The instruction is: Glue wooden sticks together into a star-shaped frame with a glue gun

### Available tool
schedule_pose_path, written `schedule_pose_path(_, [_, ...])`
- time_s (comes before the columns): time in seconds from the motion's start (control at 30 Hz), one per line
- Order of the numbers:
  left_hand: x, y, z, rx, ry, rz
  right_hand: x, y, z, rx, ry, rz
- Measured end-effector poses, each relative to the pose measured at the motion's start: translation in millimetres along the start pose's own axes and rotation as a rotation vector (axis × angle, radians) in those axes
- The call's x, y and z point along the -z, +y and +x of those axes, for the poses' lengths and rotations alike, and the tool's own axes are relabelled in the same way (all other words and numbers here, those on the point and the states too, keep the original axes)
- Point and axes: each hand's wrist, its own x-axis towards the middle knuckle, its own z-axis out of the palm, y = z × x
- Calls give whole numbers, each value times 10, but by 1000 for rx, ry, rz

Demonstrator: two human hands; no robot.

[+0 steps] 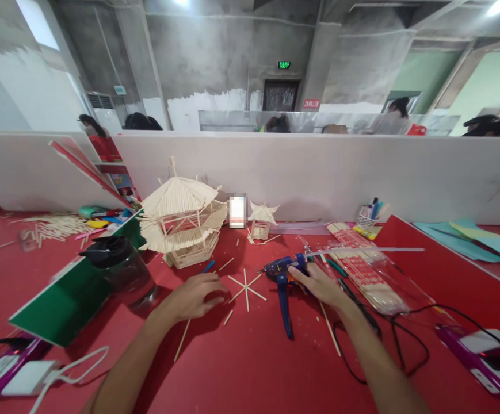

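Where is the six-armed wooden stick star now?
In the head view, the stick star lies below centre on the red tabletop, with the left hand at left and the blue hot glue gun at right.

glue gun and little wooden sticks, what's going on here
A person's right hand holds a blue glue gun near a six-armed star of thin wooden sticks lying on the red table. The left hand, loosely curled, is on the star's other side. Behind stand a large stick-built pavilion and a small stick-built pavilion.
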Motion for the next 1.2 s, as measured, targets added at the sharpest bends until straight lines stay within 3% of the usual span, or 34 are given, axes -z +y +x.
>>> schedule_pose_path(0.07, [7, 60, 1, -46, -84, -24, 17, -17, -14, 14, 31, -45])
schedule_pose_path(0.13, [-9, 53, -1, -59, -95, -5, 40, -9, -18, 27, 65, -107])
schedule_pose_path(0.33, [-73, -257, -53, 198, 195, 135, 90, 132, 79, -57, 183, -370])
schedule_pose_path(0.43, [-99, -348, -75, 282, 253, 186, 123, 179, 126, -86, 254, -427])
schedule_pose_path(0.63, [-270, -306, 19, 249, 261, 201, 178, 218, 120, -111, 364, -556])
schedule_pose_path(0.87, [-566, -349, 158, 240, 250, 230, 114, 221, 157, -152, 401, -608])
schedule_pose_path(1.2, [-519, -364, 198, 252, 245, 183, -23, 377, 331, -147, 409, -637])
